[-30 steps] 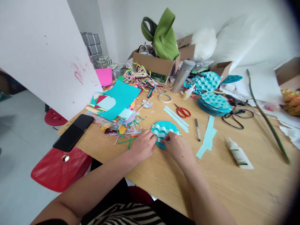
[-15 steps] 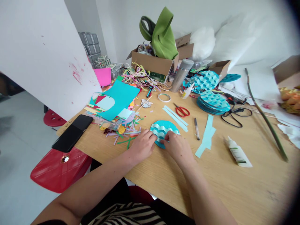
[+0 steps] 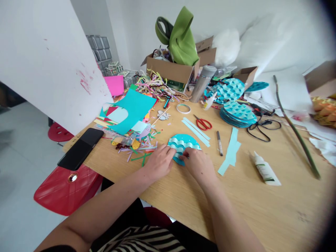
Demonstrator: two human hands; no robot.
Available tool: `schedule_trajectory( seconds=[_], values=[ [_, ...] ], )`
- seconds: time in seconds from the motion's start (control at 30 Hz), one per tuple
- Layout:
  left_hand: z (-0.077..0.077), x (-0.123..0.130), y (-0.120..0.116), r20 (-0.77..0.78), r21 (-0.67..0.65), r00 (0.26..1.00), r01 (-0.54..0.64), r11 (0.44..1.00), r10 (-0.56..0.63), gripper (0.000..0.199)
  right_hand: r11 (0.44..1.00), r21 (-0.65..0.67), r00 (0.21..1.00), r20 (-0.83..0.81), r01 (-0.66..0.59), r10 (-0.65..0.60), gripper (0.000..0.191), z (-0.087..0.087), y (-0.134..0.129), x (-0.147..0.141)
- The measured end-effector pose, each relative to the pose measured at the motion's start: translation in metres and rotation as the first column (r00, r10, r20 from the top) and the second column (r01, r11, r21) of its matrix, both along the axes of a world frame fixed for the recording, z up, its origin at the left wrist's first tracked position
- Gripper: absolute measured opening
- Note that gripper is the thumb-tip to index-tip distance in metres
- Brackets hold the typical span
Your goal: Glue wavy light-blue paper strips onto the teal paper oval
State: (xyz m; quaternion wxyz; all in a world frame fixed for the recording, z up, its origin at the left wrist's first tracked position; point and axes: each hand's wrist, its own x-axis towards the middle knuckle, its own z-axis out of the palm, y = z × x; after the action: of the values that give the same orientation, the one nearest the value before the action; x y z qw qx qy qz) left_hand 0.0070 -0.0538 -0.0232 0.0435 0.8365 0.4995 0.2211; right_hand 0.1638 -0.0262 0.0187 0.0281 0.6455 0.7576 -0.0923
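Observation:
A round blue paper disc point(image 3: 183, 138) lies on the table in front of me, with wavy pale-blue paper strips point(image 3: 181, 144) across it. My left hand point(image 3: 160, 160) is at the disc's left edge, its fingers bent together and gripping a strip's end there. On the lower right of the disc, my right hand point(image 3: 196, 161) has thumb and forefinger pinched on a paper strip; the fingertips partly hide it. To the right lie loose light-blue strips point(image 3: 195, 131), wider pale-blue paper pieces point(image 3: 231, 152), a pen point(image 3: 219, 143) and a white glue bottle point(image 3: 265, 169).
Red-handled scissors point(image 3: 202, 123), a tape roll point(image 3: 183, 108) and a stack of wavy blue discs point(image 3: 237, 114) stand farther back. Coloured paper point(image 3: 139, 108) and scraps lie left, near a black phone point(image 3: 81, 148). A grey flask point(image 3: 203, 84) stands before a cardboard box point(image 3: 170, 68).
The view has shifted very slightly. Both hands stay at the disc in almost the same pose.

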Motion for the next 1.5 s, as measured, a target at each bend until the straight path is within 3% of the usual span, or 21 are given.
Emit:
schedule_trajectory(
  seconds=[0.57,0.8,1.0,1.13,1.3,1.5],
  values=[
    [0.002,-0.001,0.0,-0.005,-0.011,1.0,0.017,1.0,-0.017,0.019,0.998,-0.001,0.998,-0.001,-0.06,0.06,0.018,0.0,-0.001,0.0],
    [0.01,0.0,-0.003,-0.153,-0.019,0.985,0.081,0.997,-0.083,0.026,1.0,0.008,0.997,0.078,-0.028,0.027,0.012,0.004,-0.001,-0.002],
    [0.014,0.002,-0.007,-0.275,0.007,0.957,0.101,0.995,-0.096,0.031,1.0,-0.011,1.0,0.009,-0.026,0.026,0.015,0.007,-0.001,0.0],
    [0.014,0.003,-0.008,-0.301,0.003,0.949,0.102,0.995,-0.096,0.033,1.0,-0.005,1.0,-0.015,-0.027,0.027,0.023,0.01,-0.002,0.002],
    [0.011,0.004,-0.01,-0.335,0.002,0.938,0.097,0.995,-0.091,0.042,1.0,-0.001,1.0,-0.007,-0.027,0.027,0.022,0.014,-0.001,0.005],
    [0.009,0.006,-0.011,-0.354,0.004,0.931,0.099,0.995,-0.091,0.04,1.0,-0.004,1.0,-0.009,0.016,-0.017,0.022,0.016,0.002,0.006]
  ],
)
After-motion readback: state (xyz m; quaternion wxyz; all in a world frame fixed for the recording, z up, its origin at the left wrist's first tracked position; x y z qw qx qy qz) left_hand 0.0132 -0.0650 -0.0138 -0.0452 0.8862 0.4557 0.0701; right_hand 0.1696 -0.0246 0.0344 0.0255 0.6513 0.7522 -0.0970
